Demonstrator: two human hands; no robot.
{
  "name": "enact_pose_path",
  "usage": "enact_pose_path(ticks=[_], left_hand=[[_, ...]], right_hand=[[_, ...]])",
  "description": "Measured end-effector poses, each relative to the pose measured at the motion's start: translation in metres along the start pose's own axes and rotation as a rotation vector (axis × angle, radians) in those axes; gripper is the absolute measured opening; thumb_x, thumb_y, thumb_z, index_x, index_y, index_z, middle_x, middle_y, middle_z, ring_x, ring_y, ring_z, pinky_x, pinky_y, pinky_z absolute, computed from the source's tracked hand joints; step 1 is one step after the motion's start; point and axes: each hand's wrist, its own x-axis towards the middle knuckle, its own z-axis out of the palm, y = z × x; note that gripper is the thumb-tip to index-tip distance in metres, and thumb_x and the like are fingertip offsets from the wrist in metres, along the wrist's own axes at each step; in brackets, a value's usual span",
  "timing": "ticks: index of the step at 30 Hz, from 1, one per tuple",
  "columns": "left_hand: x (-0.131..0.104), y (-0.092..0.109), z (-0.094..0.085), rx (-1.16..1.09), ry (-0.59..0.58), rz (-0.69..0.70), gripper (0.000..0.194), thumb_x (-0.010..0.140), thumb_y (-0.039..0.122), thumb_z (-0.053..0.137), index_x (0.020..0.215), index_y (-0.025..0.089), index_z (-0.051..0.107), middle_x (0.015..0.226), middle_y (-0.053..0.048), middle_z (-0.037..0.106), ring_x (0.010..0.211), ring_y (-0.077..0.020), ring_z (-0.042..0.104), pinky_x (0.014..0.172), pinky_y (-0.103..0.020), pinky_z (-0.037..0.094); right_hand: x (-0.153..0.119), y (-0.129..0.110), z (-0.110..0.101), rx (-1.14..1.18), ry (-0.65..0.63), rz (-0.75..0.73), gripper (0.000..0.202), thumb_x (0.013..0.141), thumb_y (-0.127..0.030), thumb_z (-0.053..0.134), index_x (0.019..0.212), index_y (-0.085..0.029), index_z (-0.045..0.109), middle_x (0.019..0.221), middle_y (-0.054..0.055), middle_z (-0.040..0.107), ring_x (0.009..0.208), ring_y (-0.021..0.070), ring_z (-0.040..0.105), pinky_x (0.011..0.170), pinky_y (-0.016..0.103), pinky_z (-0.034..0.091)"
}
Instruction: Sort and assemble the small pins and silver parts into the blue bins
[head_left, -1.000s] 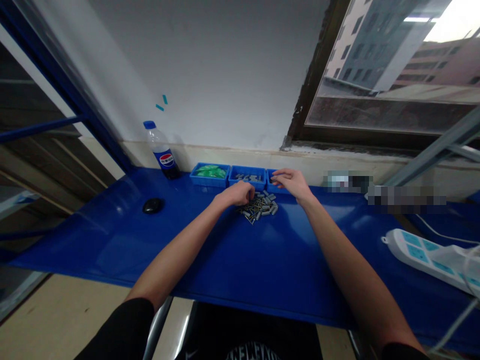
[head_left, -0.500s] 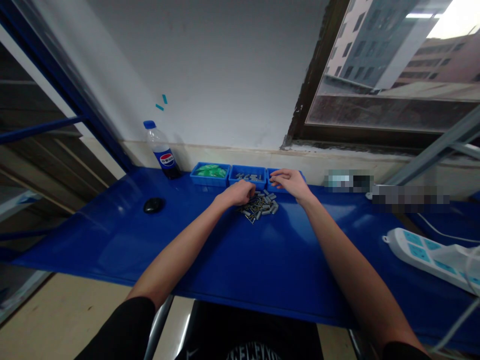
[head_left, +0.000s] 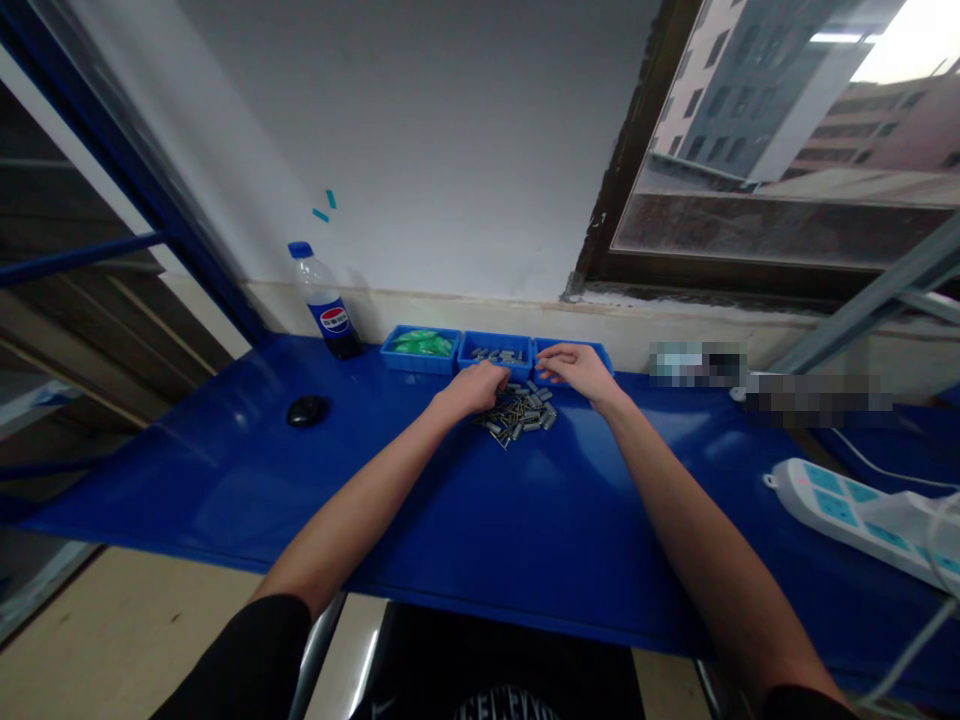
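Observation:
A pile of small grey cylinders and thin metal pins or screws [head_left: 525,412] lies on the blue table. At the pile's left edge is my left hand [head_left: 477,388], its fingers curled down and closed; whatever is between the fingertips is hidden. My right hand [head_left: 581,372] hovers just behind the pile, over the front of the right blue bin [head_left: 600,355]. Its fingertips are bent close together, and anything in them is too small to make out. The middle blue bin [head_left: 465,358] holds several grey cylinders. Green packets [head_left: 422,343] fill the left blue bin [head_left: 397,361].
A cola bottle [head_left: 330,315] stands at the back left, with a black mouse [head_left: 307,411] in front of it. A white power strip [head_left: 840,505] with cables lies on the right. The wall and window frame [head_left: 600,270] rise behind the bins.
My right hand has shifted slightly to the left and down, its fingertips drawn in a little. My left hand stays almost in place at the pile.

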Motion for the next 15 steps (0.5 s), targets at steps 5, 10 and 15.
enact_pose_path(ticks=[5,10,15], left_hand=[[0.001,-0.001,-0.001,-0.017,-0.035,0.032,0.034,0.081,0.004,0.056,0.108,0.019,0.07,0.099,-0.011,0.073,0.09,-0.0228,0.068,0.077,-0.028,0.048],[0.002,-0.003,-0.003,-0.073,0.028,0.096,0.03,0.079,0.002,0.056,0.103,0.017,0.067,0.092,-0.01,0.072,0.087,-0.0224,0.068,0.075,-0.028,0.046],[0.004,-0.001,-0.014,-0.338,0.221,0.251,0.026,0.079,0.006,0.062,0.103,0.017,0.062,0.082,-0.002,0.068,0.075,-0.0162,0.063,0.068,-0.025,0.044]], right_hand=[[0.0,0.001,0.001,-0.015,-0.015,0.003,0.01,0.087,-0.011,0.068,0.093,-0.014,0.075,0.084,0.008,0.08,0.066,0.0122,0.072,0.058,0.018,0.054],[0.0,0.001,0.001,-0.011,-0.026,-0.005,0.009,0.087,-0.011,0.069,0.092,-0.014,0.075,0.083,0.008,0.08,0.066,0.0126,0.073,0.057,0.018,0.054],[-0.002,-0.002,0.0,0.001,-0.07,0.008,0.008,0.086,-0.013,0.072,0.093,-0.015,0.076,0.081,0.008,0.08,0.068,0.0138,0.073,0.058,0.019,0.056]])
